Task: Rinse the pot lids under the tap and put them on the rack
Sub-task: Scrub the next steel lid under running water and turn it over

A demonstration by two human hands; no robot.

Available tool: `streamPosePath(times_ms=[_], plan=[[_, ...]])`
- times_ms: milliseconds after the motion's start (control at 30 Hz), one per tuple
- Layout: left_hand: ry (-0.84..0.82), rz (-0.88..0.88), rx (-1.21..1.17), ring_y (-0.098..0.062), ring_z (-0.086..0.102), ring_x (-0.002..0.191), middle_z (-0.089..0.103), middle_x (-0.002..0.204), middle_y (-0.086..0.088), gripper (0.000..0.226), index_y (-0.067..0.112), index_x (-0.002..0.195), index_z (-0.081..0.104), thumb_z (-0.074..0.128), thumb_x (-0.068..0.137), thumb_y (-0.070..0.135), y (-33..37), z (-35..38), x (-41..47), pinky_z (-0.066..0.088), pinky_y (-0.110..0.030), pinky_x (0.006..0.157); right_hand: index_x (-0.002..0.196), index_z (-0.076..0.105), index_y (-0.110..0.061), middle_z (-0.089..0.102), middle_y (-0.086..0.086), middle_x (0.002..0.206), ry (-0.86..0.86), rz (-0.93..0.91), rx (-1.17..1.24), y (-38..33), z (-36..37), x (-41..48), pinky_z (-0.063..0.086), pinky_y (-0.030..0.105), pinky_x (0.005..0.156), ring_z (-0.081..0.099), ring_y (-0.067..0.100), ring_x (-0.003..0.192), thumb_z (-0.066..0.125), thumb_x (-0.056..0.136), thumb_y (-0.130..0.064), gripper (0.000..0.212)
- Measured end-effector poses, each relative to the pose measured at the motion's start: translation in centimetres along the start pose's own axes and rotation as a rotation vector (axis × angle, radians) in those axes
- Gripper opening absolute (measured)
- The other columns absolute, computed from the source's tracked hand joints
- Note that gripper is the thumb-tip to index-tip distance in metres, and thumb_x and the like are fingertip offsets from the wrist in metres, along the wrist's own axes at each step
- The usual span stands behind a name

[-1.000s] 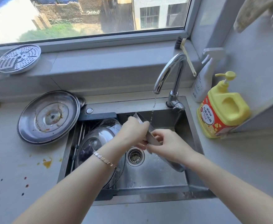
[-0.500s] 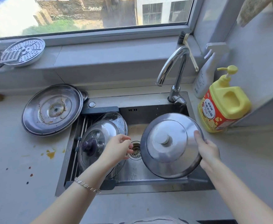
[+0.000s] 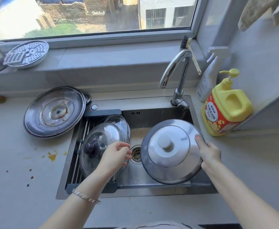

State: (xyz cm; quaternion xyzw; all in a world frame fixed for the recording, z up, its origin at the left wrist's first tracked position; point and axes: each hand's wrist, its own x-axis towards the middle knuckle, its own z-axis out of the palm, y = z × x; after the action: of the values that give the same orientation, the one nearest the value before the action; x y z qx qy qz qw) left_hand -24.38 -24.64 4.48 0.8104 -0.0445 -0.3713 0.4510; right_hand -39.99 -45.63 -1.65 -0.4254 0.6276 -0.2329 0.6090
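**A:** Head view first. Which step is in hand?

**B:** I judge it the carry to the rack. The steel lid point(image 3: 171, 156) is tilted, knob up, over the sink point(image 3: 152, 116), at 3 o'clock from the drain point(image 3: 136, 153). It sits clear of the tap point(image 3: 184, 75), whose spout at 12 o'clock shows only a thin dribble.

**A:** Where does it go?

**B:** To the rack point(image 3: 102, 111), which fills the sink's 9 o'clock side. The glass lids point(image 3: 100, 142) already lean there, overlapping one another. The next move calls for swinging the steel lid across the drain toward 9 o'clock. It then needs free rails beside those lids, and it has to go down without knocking them.

**A:** And the hands?

**B:** The right hand point(image 3: 209, 152) grips the steel lid's rim at its 3 o'clock edge. The thumb lies across the top face, and the fingers are hidden beneath. The left hand point(image 3: 117, 154) holds nothing. Its fingers are loosely curled, and it hovers over the right rim of the nearest glass lid. I cannot tell whether it touches the glass.

**A:** Anything left to rinse?

**B:** Likely yes. A dirty lid point(image 3: 54, 111) lies inside-up on the counter point(image 3: 11, 162), at 10 o'clock from the sink, with residue around its middle.
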Motion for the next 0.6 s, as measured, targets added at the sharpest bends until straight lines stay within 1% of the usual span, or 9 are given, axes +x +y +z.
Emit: streamPosePath(times_ms=[100, 167, 200, 267, 333, 400, 500, 567, 600], plan=[[0.076, 0.031, -0.062, -0.017, 0.062, 0.07, 0.065, 0.083, -0.01, 0.019, 0.009, 0.094, 0.06, 0.042, 0.093, 0.002, 0.0, -0.9, -0.1, 0.047, -0.025, 0.058, 0.065, 0.055, -0.011, 0.056, 0.007, 0.073, -0.051, -0.078, -0.005, -1.7, 0.3, -1.1, 0.042, 0.033, 0.068, 0.05, 0.021, 0.076, 0.069, 0.082, -0.032, 0.031], [0.136, 0.038, -0.122, -0.015, 0.058, 0.065, 0.063, 0.08, -0.01, 0.019, 0.007, 0.092, 0.058, 0.041, 0.093, -0.001, -0.1, -2.2, 0.1, 0.045, -0.02, 0.052, 0.069, 0.058, -0.013, 0.063, 0.002, 0.067, -0.136, -0.094, 0.071, -3.3, 0.8, -2.3, 0.048, 0.027, 0.064, 0.057, 0.018, 0.072, 0.068, 0.084, -0.033, 0.027], [0.169, 0.037, -0.142, -0.015, 0.058, 0.065, 0.063, 0.079, -0.009, 0.019, 0.006, 0.093, 0.058, 0.041, 0.094, -0.001, -0.2, -2.9, 0.2, 0.045, -0.019, 0.052, 0.071, 0.059, -0.013, 0.067, -0.002, 0.062, -0.197, -0.092, 0.127, -4.0, 1.2, -3.1, 0.052, 0.023, 0.058, 0.061, 0.015, 0.065, 0.066, 0.085, -0.031, 0.023], [0.247, 0.027, -0.174, -0.017, 0.061, 0.069, 0.064, 0.082, -0.01, 0.019, 0.004, 0.097, 0.059, 0.041, 0.094, 0.0, -0.7, -4.6, 0.6, 0.05, -0.025, 0.061, 0.079, 0.063, -0.013, 0.071, -0.003, 0.061, -0.327, -0.07, 0.229, -5.3, 2.6, -4.5, 0.054, 0.021, 0.052, 0.065, 0.011, 0.057, 0.063, 0.087, -0.029, 0.018], [0.316, 0.019, -0.221, -0.018, 0.062, 0.07, 0.064, 0.083, -0.011, 0.019, 0.006, 0.094, 0.058, 0.04, 0.094, -0.001, -1.4, -6.2, 0.8, 0.05, -0.03, 0.064, 0.086, 0.065, -0.011, 0.073, 0.0, 0.072, -0.425, -0.008, 0.271, -6.0, 4.7, -5.7, 0.058, 0.025, 0.057, 0.068, 0.012, 0.058, 0.06, 0.088, -0.03, 0.019], [0.367, 0.013, -0.246, -0.017, 0.061, 0.069, 0.063, 0.08, -0.01, 0.018, 0.005, 0.094, 0.056, 0.039, 0.093, -0.001, -2.1, -7.6, 0.9, 0.05, -0.029, 0.061, 0.088, 0.066, -0.01, 0.073, 0.0, 0.082, -0.455, 0.09, 0.277, -5.9, 7.5, -7.0, 0.058, 0.028, 0.06, 0.068, 0.014, 0.061, 0.06, 0.089, -0.031, 0.022], [0.395, -0.002, -0.261, -0.017, 0.061, 0.072, 0.063, 0.081, -0.009, 0.02, 0.009, 0.086, 0.058, 0.041, 0.093, 0.0, -3.5, -9.4, 0.7, 0.052, -0.031, 0.065, 0.089, 0.064, -0.008, 0.07, 0.005, 0.09, -0.399, 0.196, 0.25, -4.8, 12.3, -8.7, 0.056, 0.036, 0.073, 0.065, 0.02, 0.073, 0.065, 0.086, -0.03, 0.023], [0.41, -0.023, -0.269, -0.018, 0.062, 0.077, 0.064, 0.083, -0.009, 0.02, 0.011, 0.085, 0.057, 0.042, 0.093, 0.002, -4.5, -10.6, 0.6, 0.053, -0.036, 0.072, 0.098, 0.062, -0.003, 0.066, 0.008, 0.094, -0.328, 0.217, 0.193, -3.8, 15.4, -9.7, 0.053, 0.041, 0.085, 0.064, 0.024, 0.082, 0.068, 0.084, -0.029, 0.03], [0.414, -0.033, -0.274, -0.02, 0.062, 0.08, 0.064, 0.084, -0.009, 0.018, 0.012, 0.086, 0.056, 0.042, 0.093, 0.002, -5.0, -11.2, 0.6, 0.053, -0.037, 0.074, 0.105, 0.059, -0.002, 0.064, 0.009, 0.099, -0.3, 0.224, 0.162, -3.3, 16.8, -10.3, 0.053, 0.04, 0.087, 0.062, 0.025, 0.086, 0.068, 0.084, -0.029, 0.035]])
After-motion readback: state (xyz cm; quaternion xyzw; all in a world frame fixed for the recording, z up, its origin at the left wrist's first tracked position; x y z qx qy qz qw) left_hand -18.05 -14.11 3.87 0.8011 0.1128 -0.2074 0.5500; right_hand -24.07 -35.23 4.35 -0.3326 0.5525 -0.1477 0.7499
